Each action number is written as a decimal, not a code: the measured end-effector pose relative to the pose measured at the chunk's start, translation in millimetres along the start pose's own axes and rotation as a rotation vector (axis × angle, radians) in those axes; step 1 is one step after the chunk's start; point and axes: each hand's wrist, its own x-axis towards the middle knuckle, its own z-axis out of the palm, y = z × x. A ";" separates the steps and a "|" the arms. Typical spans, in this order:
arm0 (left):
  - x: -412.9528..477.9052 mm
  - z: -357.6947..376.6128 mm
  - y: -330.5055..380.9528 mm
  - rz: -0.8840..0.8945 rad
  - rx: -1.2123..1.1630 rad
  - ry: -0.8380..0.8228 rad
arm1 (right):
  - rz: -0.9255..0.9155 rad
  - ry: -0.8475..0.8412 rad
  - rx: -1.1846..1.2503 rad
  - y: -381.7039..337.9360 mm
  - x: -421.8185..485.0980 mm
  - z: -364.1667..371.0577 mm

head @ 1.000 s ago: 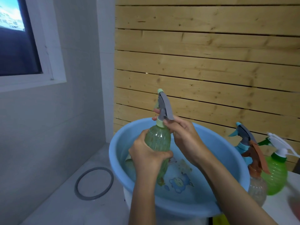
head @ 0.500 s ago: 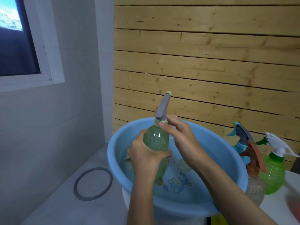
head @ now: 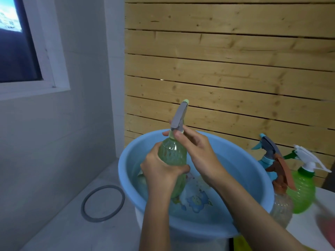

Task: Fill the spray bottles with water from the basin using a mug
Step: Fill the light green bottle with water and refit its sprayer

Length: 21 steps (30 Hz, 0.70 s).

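Over the blue basin (head: 253, 171) I hold a pale green spray bottle (head: 172, 156) upright. My left hand (head: 161, 171) grips its body. My right hand (head: 195, 151) pinches the collar under the grey spray head (head: 178, 116), whose nozzle points up and away. The basin holds water over a cartoon print on its bottom. A pale object (head: 142, 180) that may be the mug lies in the water behind my left hand, mostly hidden.
Three more spray bottles stand right of the basin: a blue one (head: 266, 154), a clear one with a brown head (head: 281, 201) and a bright green one with a white head (head: 302, 189). A wooden slat wall is behind. A grey ring (head: 103, 203) lies on the floor.
The grey spray head has turned on the bottle, its nozzle swinging from left to right. My right hand's fingers shifted around the collar; my left hand kept its grip.
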 end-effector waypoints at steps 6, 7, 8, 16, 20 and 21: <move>0.9 1.9 -2.5 -0.012 0.052 0.024 | -0.044 0.254 -0.216 4.0 3.1 6.8; 1.0 2.1 -2.5 -0.013 0.059 0.032 | -0.048 0.276 -0.238 2.5 1.9 9.0; 0.9 2.2 -2.3 -0.012 0.067 0.044 | -0.051 0.290 -0.266 1.3 1.1 11.5; 3.9 1.2 -4.6 -0.039 0.151 0.100 | -0.022 0.233 -0.295 -0.9 4.3 15.2; 4.6 -0.2 -5.2 -0.080 0.148 0.072 | 0.036 0.180 -0.353 -10.4 16.4 12.8; 5.0 1.4 -4.4 -0.082 0.138 0.071 | 0.036 0.170 -0.360 -13.9 19.3 9.8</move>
